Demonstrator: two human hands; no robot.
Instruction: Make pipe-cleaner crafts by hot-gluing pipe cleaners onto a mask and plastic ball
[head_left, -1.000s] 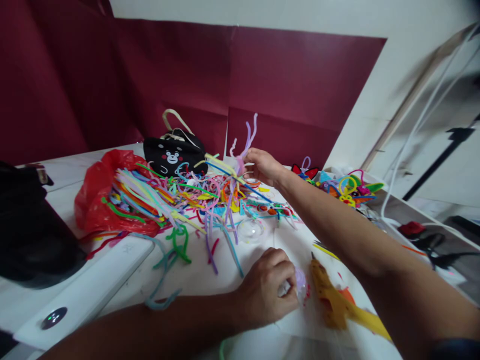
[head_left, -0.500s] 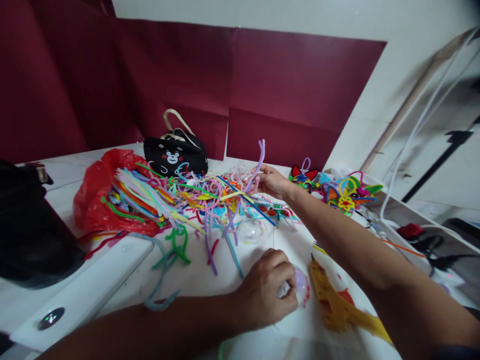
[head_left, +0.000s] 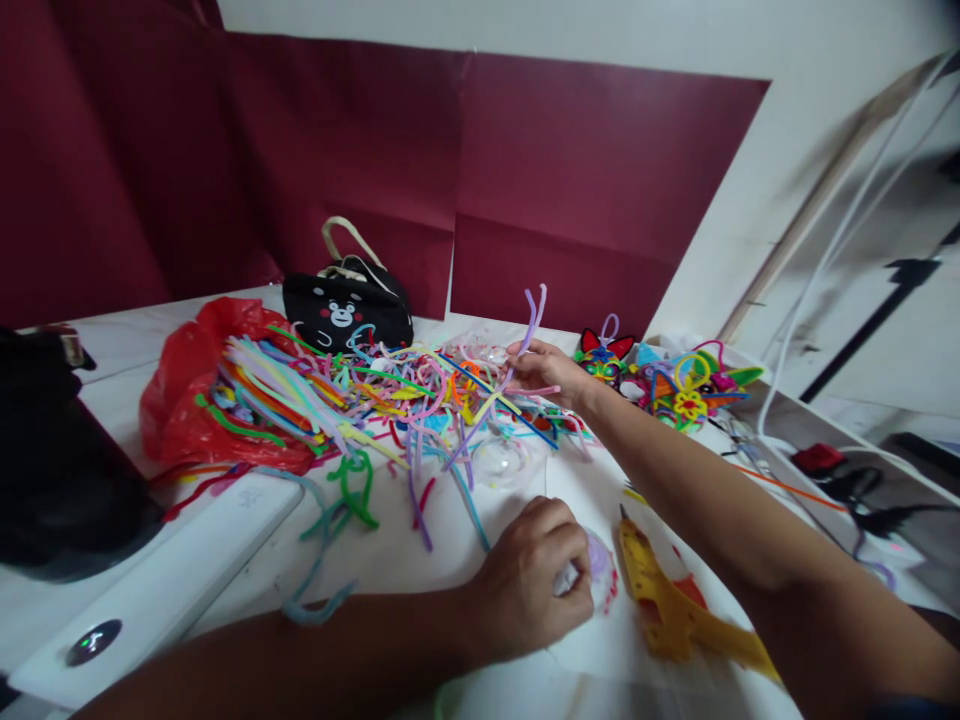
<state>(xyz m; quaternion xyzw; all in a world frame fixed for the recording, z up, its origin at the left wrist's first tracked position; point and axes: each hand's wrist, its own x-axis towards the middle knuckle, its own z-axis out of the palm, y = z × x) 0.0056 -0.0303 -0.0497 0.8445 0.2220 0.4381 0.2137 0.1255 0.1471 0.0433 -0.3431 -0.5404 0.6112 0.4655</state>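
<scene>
My right hand (head_left: 547, 368) reaches out over a heap of coloured pipe cleaners (head_left: 360, 395) and pinches a lilac pipe cleaner (head_left: 529, 325) that sticks up from its fingers. My left hand (head_left: 534, 580) rests near the table's front, closed round a small clear lilac-tinted piece (head_left: 600, 558) on the white sheet. A yellow glue gun (head_left: 679, 620) lies just right of that hand. A clear round dome (head_left: 502, 460) sits between the two hands.
A red plastic bag (head_left: 187, 390) lies under the pipe cleaners at left. A black bear-face bag (head_left: 346, 305) stands behind. Finished pipe-cleaner figures (head_left: 675, 385) sit at right. A white device (head_left: 150, 590) and a black bag (head_left: 52, 460) occupy the left edge.
My right hand has drawn the lilac pipe cleaner out of the heap, moving it right and slightly toward me. My left hand has stayed put.
</scene>
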